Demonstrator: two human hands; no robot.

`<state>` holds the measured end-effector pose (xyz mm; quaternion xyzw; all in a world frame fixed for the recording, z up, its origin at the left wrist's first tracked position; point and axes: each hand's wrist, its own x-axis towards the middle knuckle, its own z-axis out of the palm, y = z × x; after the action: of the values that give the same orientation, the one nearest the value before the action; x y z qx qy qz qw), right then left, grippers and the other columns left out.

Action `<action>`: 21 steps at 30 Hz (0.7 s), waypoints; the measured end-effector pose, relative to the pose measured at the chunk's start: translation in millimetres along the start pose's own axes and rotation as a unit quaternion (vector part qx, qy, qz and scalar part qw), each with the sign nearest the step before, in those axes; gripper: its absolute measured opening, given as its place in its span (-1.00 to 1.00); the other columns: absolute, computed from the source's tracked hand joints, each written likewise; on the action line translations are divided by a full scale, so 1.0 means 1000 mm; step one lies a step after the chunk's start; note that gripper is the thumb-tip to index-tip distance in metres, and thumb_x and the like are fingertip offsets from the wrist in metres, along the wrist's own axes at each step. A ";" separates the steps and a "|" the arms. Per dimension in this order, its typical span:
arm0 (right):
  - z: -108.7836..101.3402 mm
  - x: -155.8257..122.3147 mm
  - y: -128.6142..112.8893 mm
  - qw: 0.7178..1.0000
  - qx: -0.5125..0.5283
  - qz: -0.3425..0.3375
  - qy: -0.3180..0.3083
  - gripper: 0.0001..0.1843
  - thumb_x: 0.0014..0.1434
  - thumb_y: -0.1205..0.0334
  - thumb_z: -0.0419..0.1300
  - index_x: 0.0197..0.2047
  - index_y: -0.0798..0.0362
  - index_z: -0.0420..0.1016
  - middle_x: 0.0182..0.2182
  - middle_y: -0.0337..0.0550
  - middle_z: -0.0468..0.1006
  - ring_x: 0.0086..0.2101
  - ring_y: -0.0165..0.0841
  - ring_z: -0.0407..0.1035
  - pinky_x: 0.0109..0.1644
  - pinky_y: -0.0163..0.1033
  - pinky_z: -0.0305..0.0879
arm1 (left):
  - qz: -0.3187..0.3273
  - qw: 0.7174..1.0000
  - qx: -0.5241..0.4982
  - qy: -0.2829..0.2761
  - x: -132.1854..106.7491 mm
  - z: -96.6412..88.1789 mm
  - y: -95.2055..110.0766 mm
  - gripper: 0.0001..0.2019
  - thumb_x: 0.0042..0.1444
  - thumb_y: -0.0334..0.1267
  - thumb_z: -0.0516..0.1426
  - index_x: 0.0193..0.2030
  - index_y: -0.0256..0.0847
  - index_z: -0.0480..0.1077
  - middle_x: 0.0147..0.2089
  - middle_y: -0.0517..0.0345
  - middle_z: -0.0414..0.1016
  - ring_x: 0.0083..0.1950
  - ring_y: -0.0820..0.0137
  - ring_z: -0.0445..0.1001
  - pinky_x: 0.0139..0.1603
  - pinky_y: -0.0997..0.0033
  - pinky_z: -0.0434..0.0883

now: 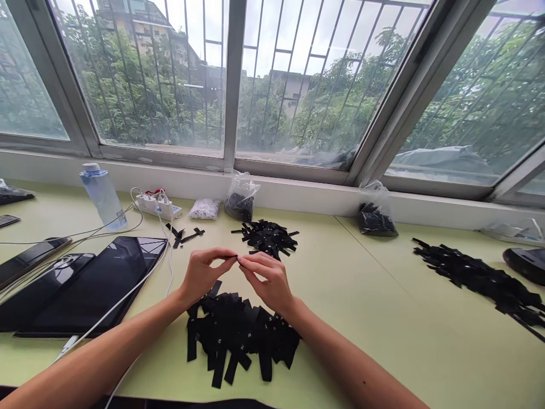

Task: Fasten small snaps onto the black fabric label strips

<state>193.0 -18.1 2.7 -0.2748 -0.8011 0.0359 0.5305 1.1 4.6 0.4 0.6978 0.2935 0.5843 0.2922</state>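
Observation:
My left hand and my right hand meet above the table, fingertips pinched together on a small thin black piece that is mostly hidden. Right under my wrists lies a heap of black fabric strips. A second heap of finished-looking black bows lies just beyond my fingers. A few loose black pieces rest to the left of it.
A tablet and phones lie at left with white cables, a power strip and a water bottle. Plastic bags sit by the sill. Another black pile spreads at right on the green table.

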 end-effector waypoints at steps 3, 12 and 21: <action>0.000 0.000 0.001 1.000 -0.010 0.001 -0.014 -0.60 0.32 0.41 0.18 0.14 -0.17 0.52 -0.13 -0.19 0.66 -0.23 -0.34 0.52 -0.09 -0.15 0.45 | -0.023 1.000 -0.007 0.009 0.000 0.000 0.000 -0.92 0.11 -0.34 0.31 -0.23 -0.18 0.61 -0.27 0.14 0.66 -0.26 0.37 0.62 -0.19 0.41 0.56; -0.003 -0.003 0.009 0.995 -0.062 -0.041 -0.074 -0.78 0.31 0.37 0.16 -0.05 -0.03 0.57 -0.22 -0.12 0.64 -0.29 -0.31 0.46 -0.17 -0.16 0.41 | -0.023 0.999 0.032 -0.002 0.006 -0.004 -0.004 -0.93 0.15 -0.29 0.28 -0.24 -0.15 0.62 -0.25 0.13 0.66 -0.23 0.35 0.61 -0.17 0.41 0.54; 0.005 -0.013 0.050 0.963 -0.117 0.110 -0.217 -0.87 0.20 0.43 0.28 -0.29 0.01 0.59 -0.28 -0.19 0.59 -0.19 -0.31 0.42 -0.11 -0.25 0.34 | -0.052 0.997 0.022 -0.059 0.010 -0.008 -0.012 -0.89 0.19 -0.24 0.25 -0.21 -0.19 0.60 -0.25 0.10 0.66 -0.23 0.33 0.62 -0.17 0.39 0.56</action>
<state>212.4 19.0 -27.6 -0.4072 -0.8604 0.0592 0.3007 -6.5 21.1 -1.1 0.7213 0.3244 0.5193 0.3237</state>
